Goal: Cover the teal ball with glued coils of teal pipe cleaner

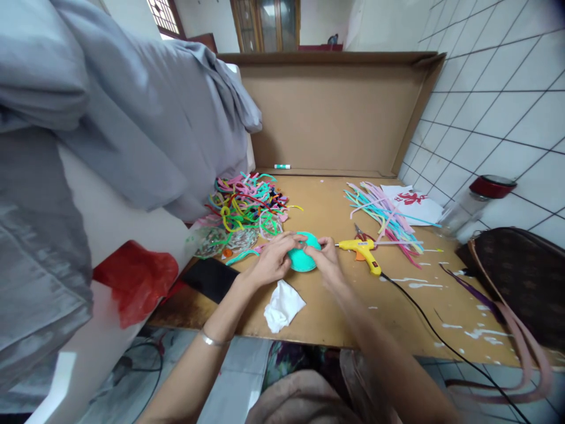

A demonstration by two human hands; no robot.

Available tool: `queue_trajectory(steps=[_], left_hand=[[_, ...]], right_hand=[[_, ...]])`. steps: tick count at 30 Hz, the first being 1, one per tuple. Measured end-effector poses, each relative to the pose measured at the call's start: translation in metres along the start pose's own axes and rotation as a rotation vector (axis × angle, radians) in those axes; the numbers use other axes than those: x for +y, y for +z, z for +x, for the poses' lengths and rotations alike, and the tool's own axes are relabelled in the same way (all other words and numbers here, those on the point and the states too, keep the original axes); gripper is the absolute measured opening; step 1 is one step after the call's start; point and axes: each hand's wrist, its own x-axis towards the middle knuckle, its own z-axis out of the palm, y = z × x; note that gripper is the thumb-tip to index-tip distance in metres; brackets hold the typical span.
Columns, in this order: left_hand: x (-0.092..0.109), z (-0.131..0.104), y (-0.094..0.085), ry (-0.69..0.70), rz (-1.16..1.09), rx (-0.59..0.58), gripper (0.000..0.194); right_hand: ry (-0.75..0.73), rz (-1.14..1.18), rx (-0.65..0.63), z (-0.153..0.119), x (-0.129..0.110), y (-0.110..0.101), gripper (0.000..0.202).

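Note:
A round turquoise disc (302, 261) is held low over the table between my two hands. My left hand (279, 254) grips its left edge, fingers curled over the top. At its right side my right hand (325, 257) pinches the rim with thumb and fingers. What the disc is made of is too small to tell. Just right of my right hand lies a yellow hot glue gun (359, 250) with a glue stick in its back, its nozzle pointing at that hand. A crumpled white tissue (283, 306) lies in front of the disc.
A heap of colourful pipe cleaners (247, 203) lies at the back left, a straight bundle (388, 215) at the back right. Nearby are a black flat item (212, 279), a lidded jar (474, 203) and a brown bag (525, 282). The gun's black cord (424, 315) crosses the table's right side.

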Motion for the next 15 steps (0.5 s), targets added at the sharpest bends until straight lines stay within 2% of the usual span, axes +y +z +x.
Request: queue_trajectory(steps=[5,11,15], left_hand=[[-0.004,-0.001,0.009,0.007,-0.077,0.091,0.051],[-0.007,-0.006,0.02,-0.061,-0.116,0.289,0.034],[-0.008,-0.009,0.019,-0.057,-0.096,0.315,0.031]], right_hand=[[0.038,0.01,0.06,-0.002,0.002,0.006,0.049],[0.048,0.004,0.086,-0.003,0.001,0.006,0.05],[0.06,-0.009,0.083,-0.004,0.002,0.006,0.052]])
